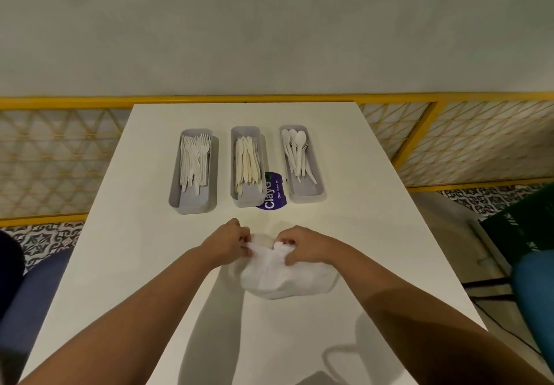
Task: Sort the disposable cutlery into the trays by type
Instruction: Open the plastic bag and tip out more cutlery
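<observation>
The fingers (246, 238) of the left hand (229, 240) are curled and pinched onto one side of the top edge of a soft, crumpled white plastic bag (284, 279). The fingers (284, 239) of the right hand (302, 245) are pinched onto the other side. What the bag holds cannot be told.

On a round purple sticker (274, 194), white letters "Clay" and a smaller line, "Clean as you go", can be read; its left edge is hidden by the middle tray.

Three long grey plastic trays are set side by side across the far half of the white bench (374, 234). White plastic forks (193, 161) are heaped in the left tray (175, 196), cream plastic knives (246, 164) in the middle tray (236, 199), and white plastic spoons (298, 151) in the right tray (320, 187).

The bag is rested on the bench near its front, well apart from the trays. A yellow metal rail (269, 98) with lattice panels is seen behind the bench, under a plain grey wall (269, 25). Patterned floor tiles (45, 237) are visible at both sides.
</observation>
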Tool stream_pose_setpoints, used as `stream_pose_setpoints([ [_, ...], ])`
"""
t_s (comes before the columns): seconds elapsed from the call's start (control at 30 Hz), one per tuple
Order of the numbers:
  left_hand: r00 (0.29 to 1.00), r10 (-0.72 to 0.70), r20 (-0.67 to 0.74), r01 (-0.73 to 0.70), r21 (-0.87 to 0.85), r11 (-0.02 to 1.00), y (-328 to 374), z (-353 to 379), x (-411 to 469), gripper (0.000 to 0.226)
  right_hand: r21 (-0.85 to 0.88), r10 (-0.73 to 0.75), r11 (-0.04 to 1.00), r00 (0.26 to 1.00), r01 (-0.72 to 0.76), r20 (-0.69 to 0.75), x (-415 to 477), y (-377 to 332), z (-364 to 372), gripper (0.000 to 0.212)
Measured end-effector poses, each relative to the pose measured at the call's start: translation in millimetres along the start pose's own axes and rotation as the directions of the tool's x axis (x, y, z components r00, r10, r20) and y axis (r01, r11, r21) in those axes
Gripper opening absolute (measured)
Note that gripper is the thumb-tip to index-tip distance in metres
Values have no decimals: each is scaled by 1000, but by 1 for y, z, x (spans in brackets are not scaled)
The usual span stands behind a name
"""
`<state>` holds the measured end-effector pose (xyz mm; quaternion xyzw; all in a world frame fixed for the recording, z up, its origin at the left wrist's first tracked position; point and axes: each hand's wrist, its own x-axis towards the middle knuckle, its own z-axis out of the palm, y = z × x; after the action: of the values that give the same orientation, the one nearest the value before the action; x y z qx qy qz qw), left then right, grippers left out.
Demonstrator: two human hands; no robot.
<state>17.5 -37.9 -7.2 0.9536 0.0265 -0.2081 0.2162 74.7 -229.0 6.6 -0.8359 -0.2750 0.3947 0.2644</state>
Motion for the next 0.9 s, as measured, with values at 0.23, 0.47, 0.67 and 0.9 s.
stream_pose_setpoints([
  [0.23, 993, 103, -60, -107, -79, 991, 22, -9, -7, 38, 207, -151, 962, 979, 178, -140, -2, -25, -1, 24],
  [0.47, 996, 86, -16, -87, -309, 947, 16, -6, -14, 22, 62, -50, 997, 997, 46, 59, -6, -24, -14, 27],
  [0.67, 997, 81, 0, -78, -276, 958, 14, -11, -16, 26, 362, -147, 915, 982, 179, -115, -16, -35, -23, 32],
  [0.9, 974, 177, 138, -25, -718, 696, 30, -13, -24, 8, 662, -107, 694, 949, 284, -295, -10, -42, -23, 35],
])
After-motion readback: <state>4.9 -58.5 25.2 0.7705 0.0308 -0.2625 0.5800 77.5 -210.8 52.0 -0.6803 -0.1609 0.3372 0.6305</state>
